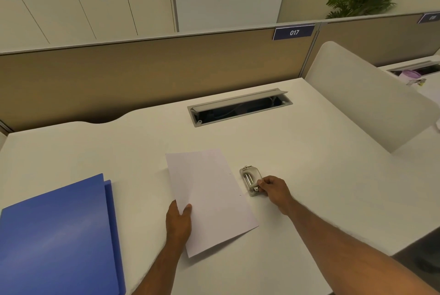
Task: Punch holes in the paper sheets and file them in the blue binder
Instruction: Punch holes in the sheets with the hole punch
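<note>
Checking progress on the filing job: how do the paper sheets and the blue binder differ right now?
The paper sheets are white and thin; the blue binder is blue and thicker. The left hand pinches the sheets' left edge; nothing touches the binder. The sheets show two punched holes along their right edge and lie beside the hole punch; the binder lies closed, far left. Both rest on the desk.

On the desk [309, 156], the paper sheets [209, 199] lie at centre. The hole punch [251, 180] sits just beside them at three o'clock, the binder [57, 235] at eight o'clock, the cable tray [240, 106] at twelve.
</note>
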`<state>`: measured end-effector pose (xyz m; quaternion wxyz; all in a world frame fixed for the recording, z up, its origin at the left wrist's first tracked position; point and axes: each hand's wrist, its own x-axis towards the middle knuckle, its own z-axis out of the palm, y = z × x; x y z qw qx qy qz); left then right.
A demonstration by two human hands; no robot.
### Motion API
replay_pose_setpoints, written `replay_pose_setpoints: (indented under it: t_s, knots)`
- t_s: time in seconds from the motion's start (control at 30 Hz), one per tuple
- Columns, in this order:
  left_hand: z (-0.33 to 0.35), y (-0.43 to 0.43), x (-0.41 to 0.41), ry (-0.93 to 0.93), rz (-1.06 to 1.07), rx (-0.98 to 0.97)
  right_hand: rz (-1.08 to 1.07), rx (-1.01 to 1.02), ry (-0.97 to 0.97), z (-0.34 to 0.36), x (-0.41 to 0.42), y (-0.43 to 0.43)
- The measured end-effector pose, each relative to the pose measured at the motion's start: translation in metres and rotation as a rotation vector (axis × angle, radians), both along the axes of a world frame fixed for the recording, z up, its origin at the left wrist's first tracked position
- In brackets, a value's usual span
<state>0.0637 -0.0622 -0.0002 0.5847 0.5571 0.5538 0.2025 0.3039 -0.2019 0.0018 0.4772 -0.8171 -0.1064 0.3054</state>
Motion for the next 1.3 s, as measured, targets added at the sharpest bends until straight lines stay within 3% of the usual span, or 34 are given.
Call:
replay_pose_setpoints:
  t_s: [0.23,0.3,0.37,0.47,0.57,0.67,0.83,0.97,1.17,1.3]
  knots:
    - [0.005,0.005,-0.007,0.005,-0.035,0.018,-0.010,-0.072,-0.059,0.007,0.002,0.003]
    - [0.011,0.006,-0.008,0.001,-0.042,0.021,-0.059,-0.185,-0.201,0.011,-0.006,0.004]
    - [0.016,0.008,-0.010,-0.016,-0.036,0.036,-0.044,-0.131,-0.343,0.021,-0.024,0.006]
    - [0.029,0.012,-0.014,-0.045,-0.035,0.052,0.393,0.118,-0.440,0.031,-0.072,0.002]
    - [0.043,0.017,-0.017,-0.064,-0.020,0.062,0.853,0.087,-0.760,0.022,-0.128,-0.002]
    - [0.060,0.020,-0.016,-0.057,-0.005,0.058,0.777,0.123,-0.987,0.016,-0.162,0.009]
    - [0.087,0.024,-0.016,-0.211,-0.003,-0.037,0.570,0.185,-1.058,0.033,-0.159,0.033]
    - [0.096,0.029,-0.022,-0.389,-0.005,-0.128,0.382,0.333,-0.746,0.048,-0.152,0.045]
    - [0.052,0.016,-0.040,-0.168,0.061,-0.264,-0.200,0.542,0.209,0.049,-0.157,0.054]
    - [0.035,0.011,-0.042,-0.170,0.098,-0.272,-0.353,0.572,0.449,0.038,-0.169,0.051]
